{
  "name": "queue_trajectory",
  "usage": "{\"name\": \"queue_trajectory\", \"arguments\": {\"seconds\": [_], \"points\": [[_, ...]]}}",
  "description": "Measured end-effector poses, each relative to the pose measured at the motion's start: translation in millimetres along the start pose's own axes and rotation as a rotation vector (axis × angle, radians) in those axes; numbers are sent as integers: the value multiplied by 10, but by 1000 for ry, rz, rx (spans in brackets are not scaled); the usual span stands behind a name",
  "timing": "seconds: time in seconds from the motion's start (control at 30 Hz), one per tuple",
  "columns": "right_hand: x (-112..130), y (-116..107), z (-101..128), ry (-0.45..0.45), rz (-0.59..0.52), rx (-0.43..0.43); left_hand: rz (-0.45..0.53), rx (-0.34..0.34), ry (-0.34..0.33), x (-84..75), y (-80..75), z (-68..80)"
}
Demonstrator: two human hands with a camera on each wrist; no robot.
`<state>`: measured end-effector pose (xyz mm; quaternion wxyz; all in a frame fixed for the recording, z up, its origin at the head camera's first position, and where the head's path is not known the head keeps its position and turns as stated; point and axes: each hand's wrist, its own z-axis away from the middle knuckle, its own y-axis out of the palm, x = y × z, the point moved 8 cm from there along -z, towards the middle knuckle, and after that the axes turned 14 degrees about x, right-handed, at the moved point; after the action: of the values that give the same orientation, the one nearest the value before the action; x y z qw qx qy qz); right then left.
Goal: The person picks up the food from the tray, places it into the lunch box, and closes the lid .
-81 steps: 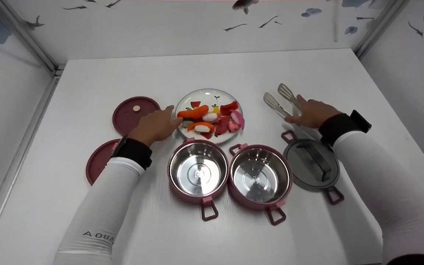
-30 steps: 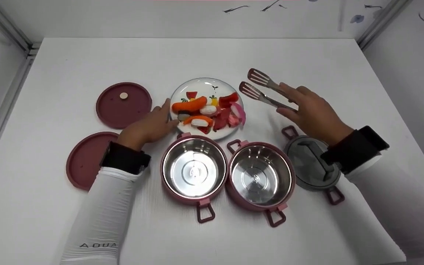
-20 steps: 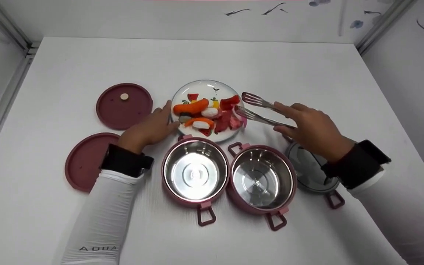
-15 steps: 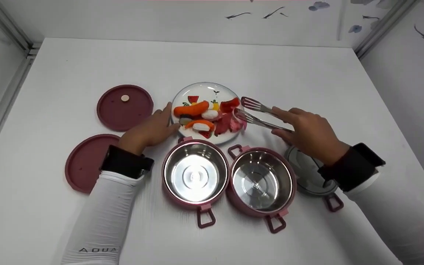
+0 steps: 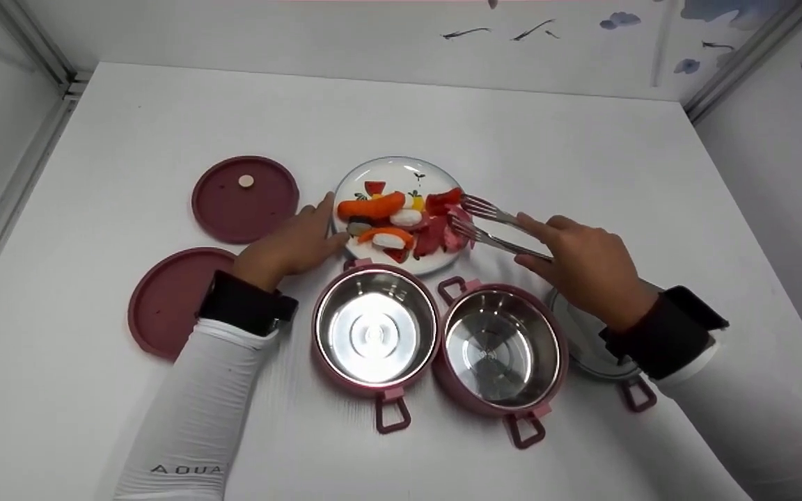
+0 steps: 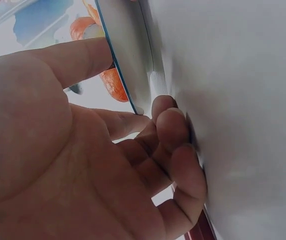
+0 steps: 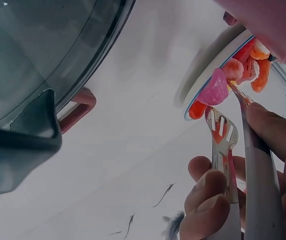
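Your right hand (image 5: 585,271) grips the parted tongs (image 5: 502,242), aimed lengthwise toward the tabletop's (image 5: 547,146) far-left corner, tips at the plate's (image 5: 383,170) right rim; your left hand (image 5: 295,242), thumb and forefinger spread, touches the left.

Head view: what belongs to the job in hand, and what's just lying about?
Likely the job:
tongs, in the right hand;
plate, touched by the left hand;
food pieces on it;
perhaps left pot, right pot.

Likely lying about:
far maroon disc;
near maroon disc;
grey lid.
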<state>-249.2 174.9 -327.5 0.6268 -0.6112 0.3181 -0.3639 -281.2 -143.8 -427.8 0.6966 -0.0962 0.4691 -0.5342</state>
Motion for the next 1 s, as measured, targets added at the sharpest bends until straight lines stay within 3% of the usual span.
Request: {"name": "queue_trajectory", "arguments": {"seconds": [0.27,0.77,1.0], "points": [[35,75,13,40,2,-12,-11,-13,15,-11,36,-10],[-15,176,59,24,-46,-34,-12,-13,-4,51,47,-17],[-72,39,149,34,-66,-124,-16,-36,11,11,17,-20]]}}
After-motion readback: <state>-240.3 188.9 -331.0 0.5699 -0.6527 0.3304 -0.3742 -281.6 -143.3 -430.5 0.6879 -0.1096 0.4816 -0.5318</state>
